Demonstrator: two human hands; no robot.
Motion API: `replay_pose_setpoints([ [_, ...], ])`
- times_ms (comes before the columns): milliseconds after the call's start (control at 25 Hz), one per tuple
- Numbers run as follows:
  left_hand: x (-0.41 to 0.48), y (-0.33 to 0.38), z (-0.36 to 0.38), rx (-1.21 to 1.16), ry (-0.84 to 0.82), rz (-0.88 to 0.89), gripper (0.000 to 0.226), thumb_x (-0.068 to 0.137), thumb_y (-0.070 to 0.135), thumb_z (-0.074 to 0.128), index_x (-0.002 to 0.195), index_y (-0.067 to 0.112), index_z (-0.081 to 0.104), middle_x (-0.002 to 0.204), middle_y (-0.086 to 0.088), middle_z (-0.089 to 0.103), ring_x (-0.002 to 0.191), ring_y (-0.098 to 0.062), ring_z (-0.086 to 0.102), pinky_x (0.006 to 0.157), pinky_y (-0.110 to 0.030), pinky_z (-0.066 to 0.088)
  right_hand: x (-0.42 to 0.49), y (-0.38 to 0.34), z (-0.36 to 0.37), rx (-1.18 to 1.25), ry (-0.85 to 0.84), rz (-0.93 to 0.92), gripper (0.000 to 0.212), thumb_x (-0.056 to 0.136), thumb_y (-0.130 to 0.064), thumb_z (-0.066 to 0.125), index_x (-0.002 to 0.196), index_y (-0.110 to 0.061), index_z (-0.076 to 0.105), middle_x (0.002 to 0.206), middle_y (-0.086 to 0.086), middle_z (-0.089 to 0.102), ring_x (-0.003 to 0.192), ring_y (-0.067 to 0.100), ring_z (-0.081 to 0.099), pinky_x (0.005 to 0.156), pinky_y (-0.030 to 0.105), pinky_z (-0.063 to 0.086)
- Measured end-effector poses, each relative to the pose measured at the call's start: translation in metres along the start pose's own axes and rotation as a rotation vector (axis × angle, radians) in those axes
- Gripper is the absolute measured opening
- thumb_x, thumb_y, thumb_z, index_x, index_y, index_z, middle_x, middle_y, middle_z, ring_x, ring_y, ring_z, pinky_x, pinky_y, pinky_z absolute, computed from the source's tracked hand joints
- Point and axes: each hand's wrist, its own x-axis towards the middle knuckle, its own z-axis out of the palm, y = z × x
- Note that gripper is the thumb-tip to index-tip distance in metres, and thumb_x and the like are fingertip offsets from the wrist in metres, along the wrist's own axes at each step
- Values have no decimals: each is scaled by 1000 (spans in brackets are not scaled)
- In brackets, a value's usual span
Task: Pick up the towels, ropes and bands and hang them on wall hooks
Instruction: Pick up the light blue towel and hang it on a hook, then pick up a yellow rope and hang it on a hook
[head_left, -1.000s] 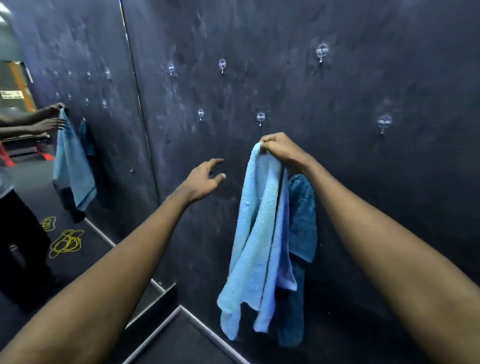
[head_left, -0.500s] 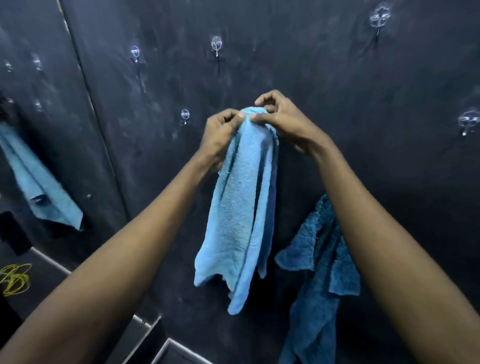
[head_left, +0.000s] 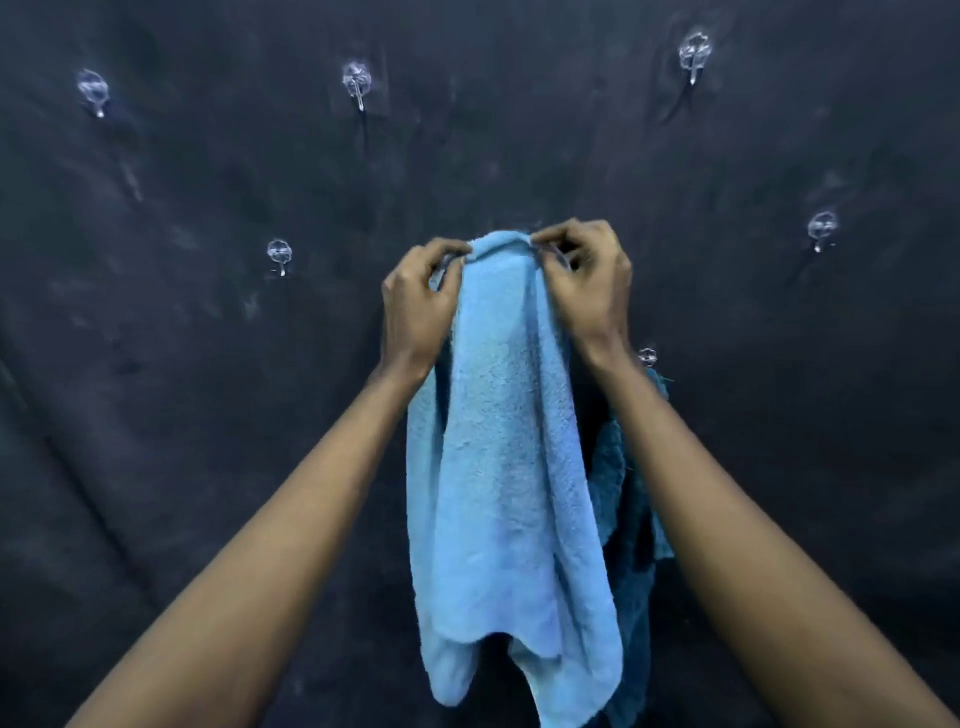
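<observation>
Currently two towels, six clear hooks (head_left: 357, 83) and two hands are in frame. The light blue towel (head_left: 509, 441) is centre frame, held up against the wall (head_left: 182, 364). Its bunched top edge sits between the hands and the rest drapes down in folds to the bottom of the view. The left hand (head_left: 415, 306) pinches the top edge on its left side, fingers curled. The right hand (head_left: 587, 280) pinches the same edge on its right side, thumb and fingertips closed on the cloth. Whether a hook sits behind that top edge cannot be told, since towel and fingers cover the spot. The dark teal towel (head_left: 628, 519) hangs behind and to the right of the light one, mostly hidden by it and by the right forearm (head_left: 727, 519). Its upper corner reaches the lowest hook (head_left: 647, 357), just right of the right wrist. Hook layout is three in an upper row, two in a middle row either side of the hands, and one lower. Both bare forearms run up from the bottom corners and block part of the lower wall. The wall is black and matte with pale smudges and scuffs, and it fills the whole view.
</observation>
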Motion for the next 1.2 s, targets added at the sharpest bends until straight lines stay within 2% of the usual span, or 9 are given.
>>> replay_pose_setpoints([
  [160, -33, -21, 9, 29, -151, 101, 17, 94, 17, 61, 107, 16, 72, 98, 4, 68, 91, -4, 64, 83, -22, 50, -42, 15, 8, -26, -33, 3, 15, 85, -13, 69, 96, -18, 77, 91, -4, 69, 84, 2, 65, 80, 24, 53],
  [360, -44, -5, 23, -46, -207, 42, 19, 95, 20, 58, 105, 15, 73, 92, 5, 69, 85, -8, 64, 79, -29, 52, -61, 11, 19, -21, -27, 32, 20, 92, -18, 63, 107, -19, 75, 98, -4, 67, 93, 3, 63, 85, 23, 51],
  [600, -46, -10, 32, -171, -89, -95, 14, 87, 23, 68, 95, 15, 76, 89, -2, 60, 74, 4, 56, 73, -15, 47, -57, 6, 18, -45, -36, 61, 25, 85, -10, 64, 106, -16, 77, 96, -5, 72, 89, 2, 66, 84, 21, 51],
  [720, -49, -11, 37, -234, -21, -226, 21, 89, 29, 64, 100, 15, 77, 99, -4, 64, 80, 7, 57, 82, -21, 51, -64, 11, 0, -74, -169, 39, 40, 86, -5, 57, 122, -15, 69, 108, -2, 72, 99, 6, 67, 92, 25, 52],
  [880, -105, 28, 35, -200, 213, 8, 20, 93, 5, 50, 110, 14, 56, 110, -1, 47, 92, -10, 49, 86, -23, 43, -107, 39, -52, -144, -200, 98, 43, 87, -2, 54, 128, -12, 62, 109, 2, 65, 96, 9, 65, 88, 28, 53],
  [920, -129, 40, 37, -194, 89, 117, 23, 92, 0, 49, 108, 15, 54, 107, 4, 45, 90, -12, 47, 85, -21, 41, -121, 48, -71, -195, -199, 129, 40, 87, -1, 54, 124, -12, 63, 105, 1, 63, 91, 10, 64, 85, 26, 52],
  [1000, -181, 57, 62, -227, -373, 215, 23, 90, 1, 51, 105, 16, 62, 101, 3, 54, 86, -11, 52, 85, -16, 40, -159, 71, -125, -356, -247, 237, 33, 86, -5, 53, 115, -13, 65, 98, -1, 59, 83, 11, 60, 82, 23, 49],
  [1080, -228, 71, 105, -235, -814, 155, 25, 90, 13, 56, 110, 24, 64, 107, -5, 63, 96, -17, 61, 88, -18, 41, -205, 96, -199, -540, -363, 430, 26, 86, -10, 56, 109, -15, 67, 97, 2, 60, 87, 12, 60, 86, 21, 45],
  [1200, -292, 92, 165, -156, -1207, 24, 35, 93, 20, 62, 127, 25, 61, 129, -6, 62, 121, -23, 57, 97, -22, 36, -279, 119, -333, -781, -488, 773, 21, 87, -17, 58, 103, -15, 71, 103, 8, 68, 101, 23, 65, 90, 23, 44],
])
